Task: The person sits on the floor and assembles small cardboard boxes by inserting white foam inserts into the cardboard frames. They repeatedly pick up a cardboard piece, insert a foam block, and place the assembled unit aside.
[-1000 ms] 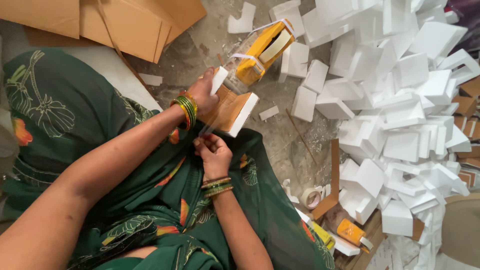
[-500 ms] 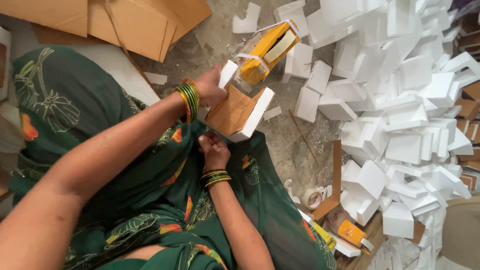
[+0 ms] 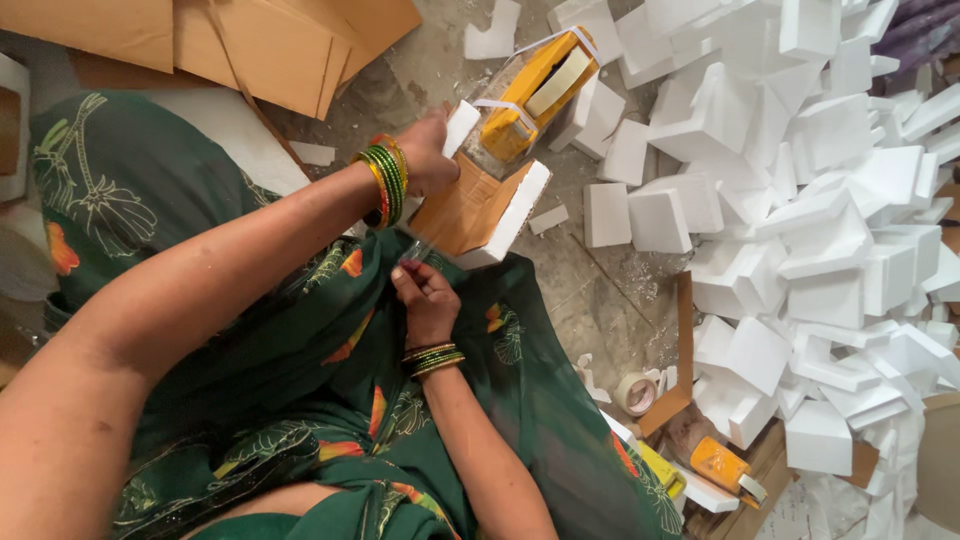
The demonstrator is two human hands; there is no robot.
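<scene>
While the yellow boxed item [image 3: 535,90] is kept propped on the person's lap, it is seen partly wrapped in clear film, with white foam end blocks [image 3: 515,215] fitted at its near end and a brown cardboard face [image 3: 460,205] showing between them; the package is tilted away from the body, its far end out over the floor. The left hand [image 3: 425,155] is closed on the upper near corner of the package, apparently to steady it against the pull of the film; green and gold bangles [image 3: 385,180] are worn at that wrist. The right hand [image 3: 425,295] is pinched shut on a strip of clear film or tape [image 3: 415,250] just below the package, the strip being drawn taut toward the lap; which of the two it is cannot be told. A green patterned garment [image 3: 300,360] covers the lap beneath. To the right, a large heap of white foam pieces [image 3: 800,200] is piled on the floor within reach; a roll of tape [image 3: 637,392] lies near its lower edge, and a second yellow item [image 3: 722,465] rests beyond it. Flat cardboard sheets [image 3: 250,40] lie at upper left.
</scene>
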